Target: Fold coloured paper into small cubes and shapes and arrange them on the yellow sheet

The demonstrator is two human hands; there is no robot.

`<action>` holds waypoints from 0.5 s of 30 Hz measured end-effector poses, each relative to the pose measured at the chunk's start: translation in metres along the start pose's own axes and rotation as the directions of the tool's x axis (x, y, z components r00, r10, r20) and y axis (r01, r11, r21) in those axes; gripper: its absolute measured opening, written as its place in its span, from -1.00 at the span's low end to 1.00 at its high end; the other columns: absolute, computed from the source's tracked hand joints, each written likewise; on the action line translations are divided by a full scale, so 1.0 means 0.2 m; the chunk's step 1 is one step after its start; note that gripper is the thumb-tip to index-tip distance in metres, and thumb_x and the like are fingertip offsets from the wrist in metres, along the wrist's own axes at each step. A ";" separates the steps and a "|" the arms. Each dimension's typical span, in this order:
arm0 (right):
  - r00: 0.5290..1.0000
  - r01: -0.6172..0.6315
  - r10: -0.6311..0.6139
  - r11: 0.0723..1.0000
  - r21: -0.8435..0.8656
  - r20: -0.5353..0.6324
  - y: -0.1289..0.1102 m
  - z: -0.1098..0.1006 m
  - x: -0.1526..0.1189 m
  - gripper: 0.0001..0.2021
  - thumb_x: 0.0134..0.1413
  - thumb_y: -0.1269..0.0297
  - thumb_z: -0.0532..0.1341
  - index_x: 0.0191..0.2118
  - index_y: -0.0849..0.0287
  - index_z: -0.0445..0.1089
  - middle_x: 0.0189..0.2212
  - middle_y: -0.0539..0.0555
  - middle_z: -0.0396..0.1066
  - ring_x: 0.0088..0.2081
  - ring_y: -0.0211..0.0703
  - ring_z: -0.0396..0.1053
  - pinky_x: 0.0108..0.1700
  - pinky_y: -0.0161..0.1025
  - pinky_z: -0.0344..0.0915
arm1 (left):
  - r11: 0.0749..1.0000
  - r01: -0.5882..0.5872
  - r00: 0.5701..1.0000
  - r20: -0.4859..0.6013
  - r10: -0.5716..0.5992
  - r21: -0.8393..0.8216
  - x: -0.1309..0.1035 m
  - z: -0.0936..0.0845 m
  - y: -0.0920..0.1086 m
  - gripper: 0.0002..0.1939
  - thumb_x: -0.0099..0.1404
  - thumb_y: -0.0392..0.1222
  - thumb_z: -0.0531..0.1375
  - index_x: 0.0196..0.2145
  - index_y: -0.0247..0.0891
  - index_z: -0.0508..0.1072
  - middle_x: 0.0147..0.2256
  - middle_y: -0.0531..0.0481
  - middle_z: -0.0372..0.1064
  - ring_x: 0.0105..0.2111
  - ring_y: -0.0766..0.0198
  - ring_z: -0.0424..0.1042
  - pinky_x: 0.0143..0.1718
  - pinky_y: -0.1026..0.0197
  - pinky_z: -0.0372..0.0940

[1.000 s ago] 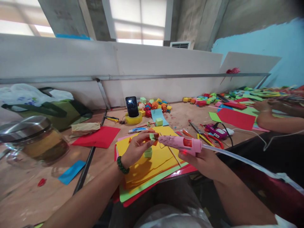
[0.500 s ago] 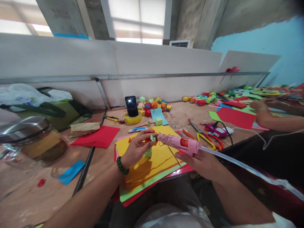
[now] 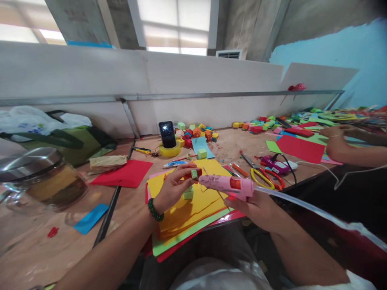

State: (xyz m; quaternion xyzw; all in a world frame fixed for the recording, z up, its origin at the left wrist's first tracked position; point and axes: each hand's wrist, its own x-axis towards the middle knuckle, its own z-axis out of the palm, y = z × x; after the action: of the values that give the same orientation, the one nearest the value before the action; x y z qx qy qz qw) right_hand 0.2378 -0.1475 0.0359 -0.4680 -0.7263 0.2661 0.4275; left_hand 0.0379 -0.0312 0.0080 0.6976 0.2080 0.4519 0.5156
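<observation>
Between thumb and fingers, my left hand (image 3: 172,188) pinches a small green paper piece (image 3: 194,174). My right hand (image 3: 256,209) is wrapped round a pink glue gun (image 3: 223,184), whose nozzle points left, close to the piece. A long clear glue stick (image 3: 311,207) runs out of the gun's back. Below my hands lies a stack of yellow paper (image 3: 181,217) on green and red sheets. A light green cube (image 3: 188,193) sits on the stack beneath my left hand. Another green cube (image 3: 202,153) rests on a light blue strip (image 3: 201,144).
Scissors (image 3: 262,177) and a purple power socket (image 3: 274,165) lie to the right. A phone (image 3: 168,134) stands in a yellow tape roll (image 3: 169,150). At left are a glass jug (image 3: 51,181) and red paper (image 3: 128,174). Another person's hands (image 3: 338,137) work at far right.
The small green piece has turned in my left hand's fingers, showing a different face. The glue gun has shifted slightly left and down, and a red light now shows on it.
</observation>
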 end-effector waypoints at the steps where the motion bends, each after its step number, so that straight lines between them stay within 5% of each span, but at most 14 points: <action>1: 1.000 -0.008 0.008 0.998 0.055 -0.011 0.01 0.00 0.00 -0.58 0.10 -0.12 0.15 -0.06 0.00 0.48 -0.35 0.09 0.52 -0.21 0.01 0.47 -0.12 -0.07 0.42 | 1.000 0.006 1.000 0.003 -0.006 0.003 0.00 0.00 0.00 -0.65 0.07 0.06 0.32 -0.27 -0.22 0.60 -0.11 -0.20 0.40 0.00 0.02 0.32 -0.09 0.12 0.35; 3: 0.994 -0.018 0.031 0.991 0.132 -0.103 0.03 -0.02 0.01 -0.53 0.02 -0.21 0.16 -0.16 0.06 0.50 -0.51 0.07 0.45 -0.44 -0.06 0.43 -0.38 -0.14 0.41 | 1.000 0.024 1.000 -0.004 -0.023 0.013 0.00 0.00 0.00 -0.66 0.07 0.06 0.32 -0.28 -0.22 0.60 -0.12 -0.18 0.40 -0.04 0.04 0.34 -0.15 0.14 0.37; 6: 0.950 -0.094 0.122 0.989 0.111 -0.289 0.09 -0.11 0.09 -0.45 -0.11 -0.30 0.19 -0.30 0.14 0.49 -0.62 0.02 0.31 -0.66 -0.25 0.17 -0.65 -0.27 0.14 | 0.999 0.036 0.999 -0.030 -0.035 0.027 0.00 0.00 0.01 -0.66 0.04 0.04 0.34 -0.28 -0.21 0.60 -0.13 -0.18 0.41 -0.08 0.05 0.36 -0.20 0.16 0.37; 11: 0.816 -0.313 0.181 0.937 -0.156 -0.550 0.21 -0.34 0.33 -0.41 -0.02 -0.28 0.09 -0.41 0.24 0.46 -0.65 -0.02 0.19 -0.57 -0.27 0.19 -0.54 -0.34 0.10 | 0.995 0.018 0.998 -0.058 -0.012 0.095 0.01 -0.01 0.03 -0.72 0.05 0.02 0.34 -0.34 -0.22 0.60 -0.12 -0.18 0.43 -0.07 0.03 0.36 -0.17 0.14 0.37; 15: 0.755 -0.606 0.395 0.724 -0.328 -0.523 0.39 -0.45 0.48 -0.50 0.11 -0.13 0.08 -0.49 0.26 0.41 -0.71 -0.01 0.21 -0.53 -0.23 0.25 -0.48 -0.33 0.11 | 0.993 0.006 0.995 -0.097 0.005 0.116 0.02 -0.02 0.02 -0.73 0.07 -0.01 0.33 -0.30 -0.19 0.60 -0.13 -0.15 0.44 -0.07 0.03 0.36 -0.16 0.13 0.37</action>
State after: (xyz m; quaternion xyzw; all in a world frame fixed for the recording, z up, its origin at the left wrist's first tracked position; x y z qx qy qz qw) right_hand 0.3327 -0.0280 0.0548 -0.7866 -0.5009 0.0793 0.3522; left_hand 0.0356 -0.0288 0.0141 0.7035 0.2590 0.4723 0.4636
